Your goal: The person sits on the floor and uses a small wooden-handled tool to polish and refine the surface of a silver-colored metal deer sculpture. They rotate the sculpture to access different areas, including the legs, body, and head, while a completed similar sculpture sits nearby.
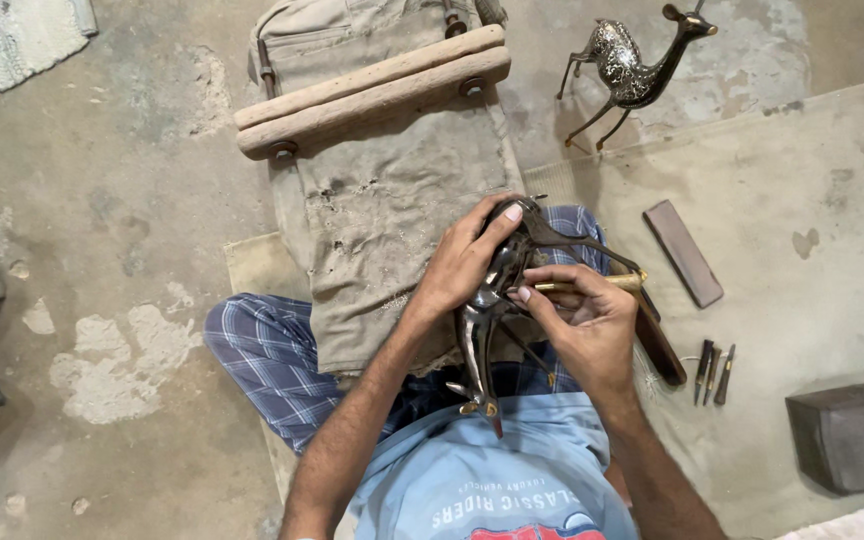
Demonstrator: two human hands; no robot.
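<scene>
**Dark metal deer figurine held in the lap, brass-handled tool against it**

The only box-like thing in view is a dark rectangular block on the floor at the right edge; its top looks closed or solid, and whether it is a container at all cannot be told.

The left hand is wrapped around the body of a dark metal deer figurine, fingers clamped over its upper part. The figurine lies across the person's lap, above the plaid trouser legs, its legs pointing down toward the blue shirt. The right hand is closed on a brass-handled engraving tool, whose tip meets the figurine; the contact point itself is hidden behind the fingers.

A second deer figurine, patterned and shiny, stands upright on the concrete floor at top right. A wooden clamp of two rounded bars lies on a worn khaki cloth ahead of the knees. On the mat to the right lie a flat sharpening stone and three small chisels side by side. A dark wooden handle runs under the right hand, partly covered. The figurine's head is hidden by the left hand.
</scene>
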